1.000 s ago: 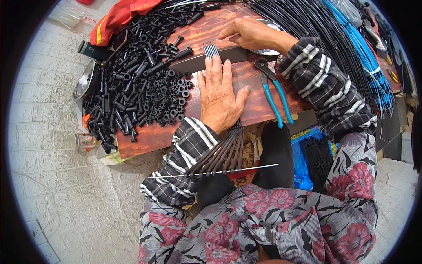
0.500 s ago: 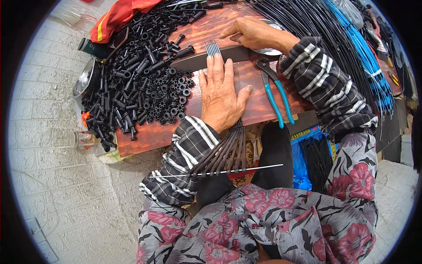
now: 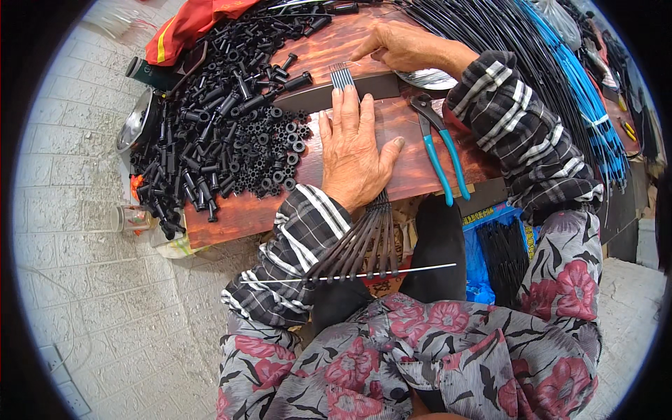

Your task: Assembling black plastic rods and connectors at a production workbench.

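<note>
My left hand (image 3: 357, 155) lies flat on a row of thin dark rods (image 3: 341, 75), fingers stretched out over them. Their pale tips show beyond the fingertips, on a dark strip (image 3: 381, 85) on the table. Below the wrist the same rods fan out toward my lap, their thick ends strung on a thin metal rod (image 3: 423, 268). Beyond the rod tips is my right hand (image 3: 413, 50), its fingers closed with the index finger pointing left; whatever it may hold is too small to make out. Teal-handled pliers (image 3: 439, 147) lie right of my left hand.
Black plastic tubes (image 3: 203, 133) and small toothed black rings (image 3: 262, 147) are heaped at the left of the reddish wooden table (image 3: 241, 227). A metal plate (image 3: 435, 79) holding thin pieces sits under my right wrist. Long black rods (image 3: 483, 49) and blue rods (image 3: 584, 94) lie at the right.
My right hand has moved slightly away from me, uncovering more of the metal plate. My left hand stays flat on the rods.
</note>
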Available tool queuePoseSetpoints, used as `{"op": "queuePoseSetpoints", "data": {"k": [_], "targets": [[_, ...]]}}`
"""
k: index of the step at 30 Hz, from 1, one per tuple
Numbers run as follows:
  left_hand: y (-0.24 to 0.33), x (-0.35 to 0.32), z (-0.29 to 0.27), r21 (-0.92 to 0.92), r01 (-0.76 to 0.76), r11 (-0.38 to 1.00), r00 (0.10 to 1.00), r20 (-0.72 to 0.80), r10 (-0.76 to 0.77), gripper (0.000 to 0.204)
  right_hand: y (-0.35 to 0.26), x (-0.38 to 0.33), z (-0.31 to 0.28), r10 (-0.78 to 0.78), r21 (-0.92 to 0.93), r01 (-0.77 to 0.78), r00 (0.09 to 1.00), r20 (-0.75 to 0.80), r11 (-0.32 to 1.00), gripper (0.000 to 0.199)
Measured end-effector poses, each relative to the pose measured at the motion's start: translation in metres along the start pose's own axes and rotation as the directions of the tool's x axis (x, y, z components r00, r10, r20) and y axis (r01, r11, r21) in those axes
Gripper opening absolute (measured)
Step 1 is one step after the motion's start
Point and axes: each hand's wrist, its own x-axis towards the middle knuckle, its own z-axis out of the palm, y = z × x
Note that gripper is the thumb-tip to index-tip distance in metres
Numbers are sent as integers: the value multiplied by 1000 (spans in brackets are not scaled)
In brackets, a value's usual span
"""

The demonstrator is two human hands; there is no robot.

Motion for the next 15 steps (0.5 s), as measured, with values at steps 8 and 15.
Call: {"op": "queuePoseSetpoints", "data": {"k": [8, 15], "targets": [[0, 0, 1, 17, -7, 1000, 1000, -3, 7, 76, 11, 2, 4, -95, 47, 98, 994, -54, 994, 42], [0, -1, 0, 28, -5, 1000, 1000, -5, 5, 75, -10, -6, -9, 2, 85, -5, 999, 36, 996, 47]]}}
